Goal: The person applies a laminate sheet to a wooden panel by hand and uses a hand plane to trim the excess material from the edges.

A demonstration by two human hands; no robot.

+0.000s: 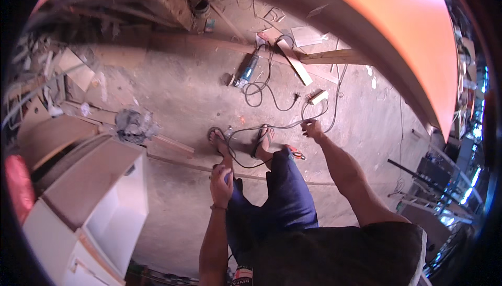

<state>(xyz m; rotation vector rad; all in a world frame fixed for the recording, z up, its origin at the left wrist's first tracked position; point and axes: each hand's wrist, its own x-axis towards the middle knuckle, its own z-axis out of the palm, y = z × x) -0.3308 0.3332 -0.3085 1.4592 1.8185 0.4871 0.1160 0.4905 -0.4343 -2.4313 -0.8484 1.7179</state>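
Note:
My right hand [312, 129] reaches forward over the floor, its fingers closed round a dark power cable [285, 127]. The cable runs left past my sandalled feet and loops back near my knees. Just beyond that hand lies a pale power strip [318, 97], with cord curling about it. My left hand [222, 185] is by my left knee, fingers curled; whether anything is inside them is hidden. Farther ahead a teal angle grinder [248, 70] rests on the floor, its cord coiled beside it and ending in a black plug [296, 96]. A red and black object [296, 152] shows beside my right knee.
A white open cabinet [117, 210] stands at left, near a crumpled grey bundle [135, 125]. Wood strips [294, 62] and scraps lie ahead. A large orange surface [402, 19] arches across the upper right. Metal frames and dark boards [423, 173] crowd the right side.

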